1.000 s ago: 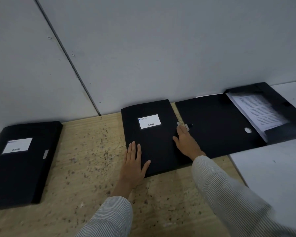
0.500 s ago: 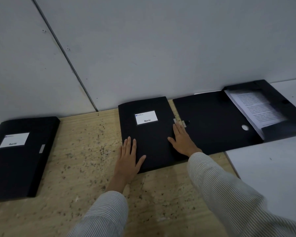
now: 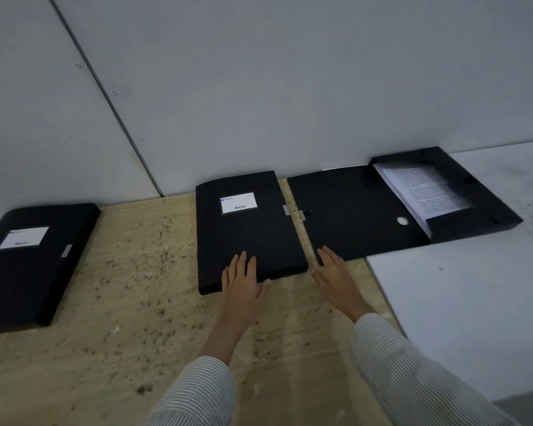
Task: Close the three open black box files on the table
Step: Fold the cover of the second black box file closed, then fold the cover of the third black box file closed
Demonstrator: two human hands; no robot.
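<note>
Three black box files lie along the wall. The left file [image 3: 34, 262] is closed, with a white label on its lid. The middle file [image 3: 246, 232] is closed too. My left hand [image 3: 243, 279] lies flat on its near edge, fingers apart. The right file [image 3: 413, 207] is open: its lid [image 3: 351, 210] is spread flat to the left and a stack of printed paper [image 3: 425, 195] shows in its tray. My right hand [image 3: 336, 275] hovers flat with fingers apart at the near left corner of that lid, holding nothing.
The files rest on a speckled beige tabletop [image 3: 136, 318]. A white surface [image 3: 474, 302] adjoins it on the right, under part of the open file. A grey panelled wall [image 3: 259, 87] rises directly behind the files.
My right hand left the clasp side of the middle file and slid back and right, to the corner of the open file's lid. My left hand drew slightly nearer.
</note>
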